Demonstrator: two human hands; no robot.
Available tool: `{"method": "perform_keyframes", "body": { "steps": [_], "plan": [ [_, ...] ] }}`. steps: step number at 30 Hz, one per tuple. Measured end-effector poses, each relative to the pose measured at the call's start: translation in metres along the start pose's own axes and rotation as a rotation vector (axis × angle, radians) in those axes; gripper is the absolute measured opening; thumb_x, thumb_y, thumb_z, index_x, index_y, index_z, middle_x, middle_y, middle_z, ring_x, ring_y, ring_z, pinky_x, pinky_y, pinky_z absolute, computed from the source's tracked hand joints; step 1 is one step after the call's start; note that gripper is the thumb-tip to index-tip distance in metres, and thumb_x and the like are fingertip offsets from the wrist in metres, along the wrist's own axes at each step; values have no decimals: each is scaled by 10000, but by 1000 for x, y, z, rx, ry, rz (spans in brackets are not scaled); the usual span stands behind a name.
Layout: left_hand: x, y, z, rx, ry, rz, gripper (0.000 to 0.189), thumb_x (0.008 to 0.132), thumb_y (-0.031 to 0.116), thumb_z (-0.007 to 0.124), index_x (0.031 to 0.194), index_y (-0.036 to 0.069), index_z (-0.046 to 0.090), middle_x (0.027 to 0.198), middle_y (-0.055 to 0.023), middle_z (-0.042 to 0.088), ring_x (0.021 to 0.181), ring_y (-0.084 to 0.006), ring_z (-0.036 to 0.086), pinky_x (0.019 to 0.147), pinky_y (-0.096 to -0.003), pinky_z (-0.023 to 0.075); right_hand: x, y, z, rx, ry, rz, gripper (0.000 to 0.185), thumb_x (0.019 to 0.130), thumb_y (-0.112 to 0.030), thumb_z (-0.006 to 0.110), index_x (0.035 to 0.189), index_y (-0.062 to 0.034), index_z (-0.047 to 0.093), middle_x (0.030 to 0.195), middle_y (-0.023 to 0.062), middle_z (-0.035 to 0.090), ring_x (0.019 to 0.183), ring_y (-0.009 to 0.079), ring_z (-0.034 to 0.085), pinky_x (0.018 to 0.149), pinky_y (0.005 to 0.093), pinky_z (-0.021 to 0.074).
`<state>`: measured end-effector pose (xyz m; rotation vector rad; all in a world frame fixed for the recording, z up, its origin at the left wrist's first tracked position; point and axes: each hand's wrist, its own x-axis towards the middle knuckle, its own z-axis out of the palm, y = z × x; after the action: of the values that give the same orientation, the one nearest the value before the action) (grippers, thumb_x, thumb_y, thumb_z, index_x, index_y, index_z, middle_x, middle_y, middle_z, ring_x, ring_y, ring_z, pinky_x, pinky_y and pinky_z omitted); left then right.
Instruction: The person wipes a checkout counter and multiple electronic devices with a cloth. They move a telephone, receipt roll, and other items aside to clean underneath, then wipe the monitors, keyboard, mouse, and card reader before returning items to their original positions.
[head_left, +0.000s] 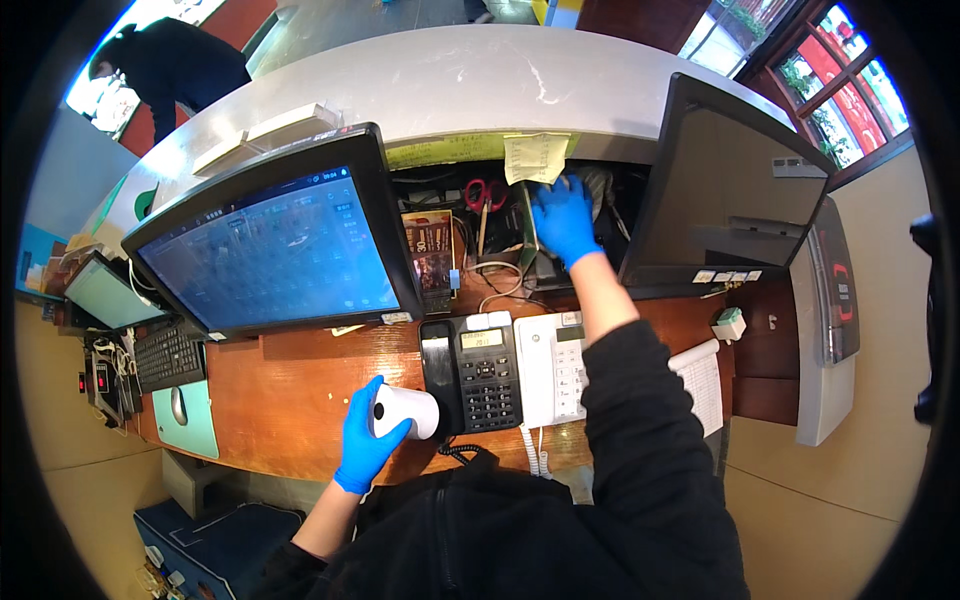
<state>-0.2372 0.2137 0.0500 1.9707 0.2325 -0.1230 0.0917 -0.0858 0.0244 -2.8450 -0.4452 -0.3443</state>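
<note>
Both hands wear blue gloves. My left hand (373, 435) grips a white paper roll (415, 412) with a dark core over the wooden desk (300, 390), just left of a black desk telephone (480, 375). Reaching into the shelf space under the raised counter, my right hand (564, 219) lies beside a green upright divider, below a yellow paper note (535, 157); its fingertips are partly hidden, and whether it holds anything cannot be told. Left of it are red-handled scissors (484, 196) and a box with printed cards (431, 255). A white telephone (551, 367) sits under my right forearm.
A lit monitor (277, 247) stands at left and a dark monitor (727, 187) at right. The grey countertop (480, 75) rises in front. A keyboard (169, 356) and mouse (178, 406) are at far left, a paper pad (701, 382) at right. A person (172, 71) bends beyond the counter.
</note>
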Motion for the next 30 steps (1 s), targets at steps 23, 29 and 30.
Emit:
{"method": "perform_keyframes", "body": {
  "steps": [23, 29, 30],
  "plan": [
    [106, 136, 42, 238, -108, 621, 765, 726, 133, 793, 1391, 22, 433, 1311, -140, 508, 1204, -269, 515, 1025, -369, 410, -79, -8, -2, 606, 311, 149, 262, 821, -69, 559, 1051, -122, 673, 1212, 131, 584, 1059, 371, 536, 966, 454, 419],
    [185, 191, 135, 280, -129, 846, 751, 747, 222, 796, 1389, 57, 442, 1227, -168, 512, 1143, -316, 548, 961, -379, 462, -172, -4, -33, 512, 303, 133, 177, 778, -10, 549, 920, -51, 645, 948, 129, 625, 911, 317, 596, 811, 395, 476],
    [197, 194, 148, 337, -140, 815, 742, 754, 266, 789, 1386, 78, 448, 1231, -179, 509, 1124, -333, 562, 936, -386, 481, -189, -4, -42, 587, 392, 151, 159, 776, 5, 536, 890, -40, 638, 892, 127, 623, 864, 308, 610, 768, 376, 489]
  ]
}}
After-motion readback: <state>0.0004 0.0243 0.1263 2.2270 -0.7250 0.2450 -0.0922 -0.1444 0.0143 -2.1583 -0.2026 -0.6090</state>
